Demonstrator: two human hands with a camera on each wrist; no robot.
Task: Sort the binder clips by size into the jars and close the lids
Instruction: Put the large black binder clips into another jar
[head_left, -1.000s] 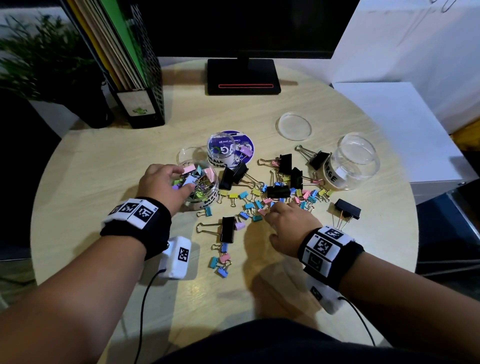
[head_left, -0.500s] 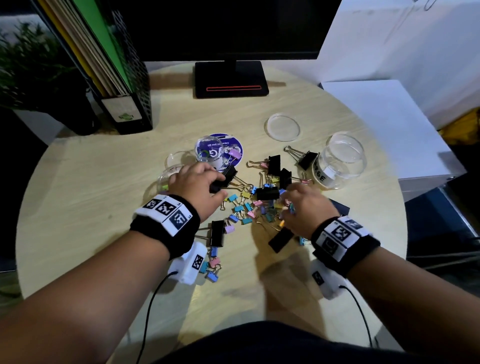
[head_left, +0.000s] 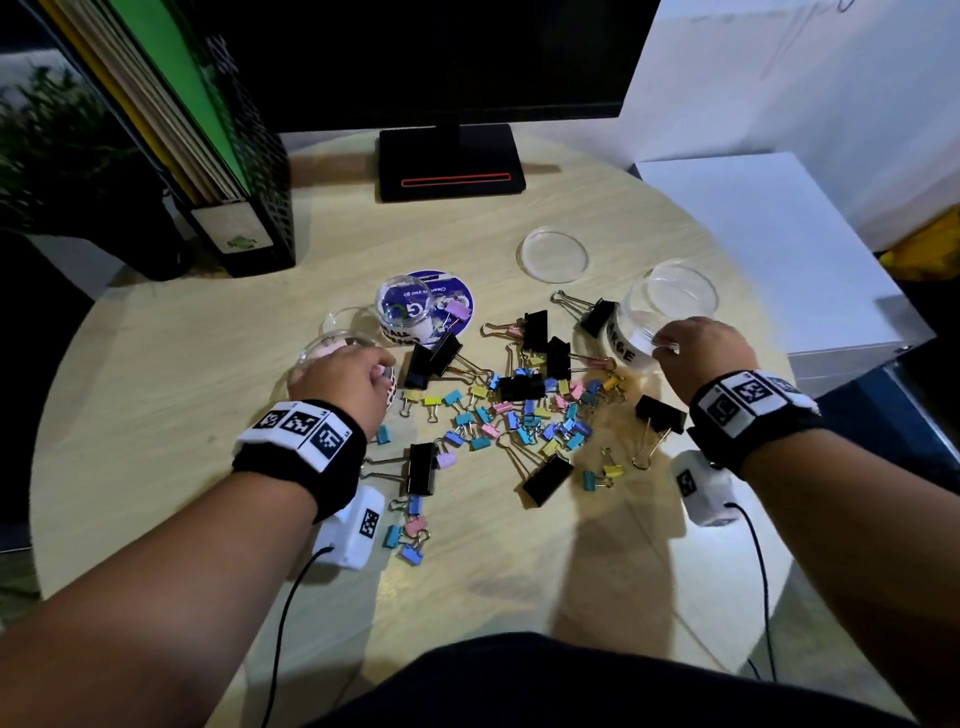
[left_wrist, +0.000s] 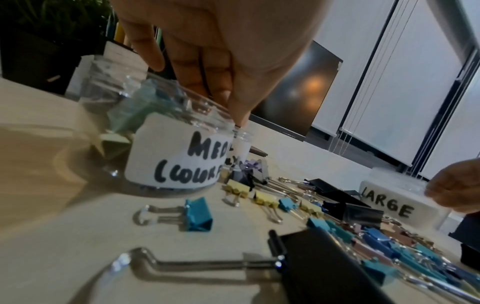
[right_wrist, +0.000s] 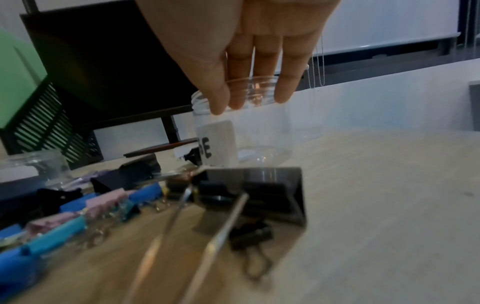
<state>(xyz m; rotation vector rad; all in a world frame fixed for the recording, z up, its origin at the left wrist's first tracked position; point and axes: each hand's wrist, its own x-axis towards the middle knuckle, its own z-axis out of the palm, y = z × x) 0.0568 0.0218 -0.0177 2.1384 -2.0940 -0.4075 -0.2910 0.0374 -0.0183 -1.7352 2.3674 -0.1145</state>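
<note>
Small coloured binder clips (head_left: 524, 415) and large black binder clips (head_left: 548, 478) lie scattered mid-table. My left hand (head_left: 363, 371) hangs over the open jar marked medium (left_wrist: 176, 156), which holds coloured clips. Its fingers (left_wrist: 215, 82) point down at the jar's rim and nothing shows between them. My right hand (head_left: 670, 345) reaches the open jar marked large (head_left: 670, 306), straight fingers (right_wrist: 283, 96) touching its near rim (right_wrist: 249, 82). I see no clip inside that jar. A black clip (right_wrist: 249, 193) lies just under my right wrist. The small jar (head_left: 405, 312) stands on a purple disc.
One clear lid (head_left: 553, 254) lies behind the large jar, another (head_left: 348, 319) behind the medium jar. A monitor base (head_left: 449, 163) and a black file holder (head_left: 228, 156) stand at the back. A white cabinet (head_left: 769, 249) borders the table's right edge.
My left hand left the clip pile and went back left over the medium jar. My right hand swung right from the pile to the large jar; the black clip near it now lies on the table.
</note>
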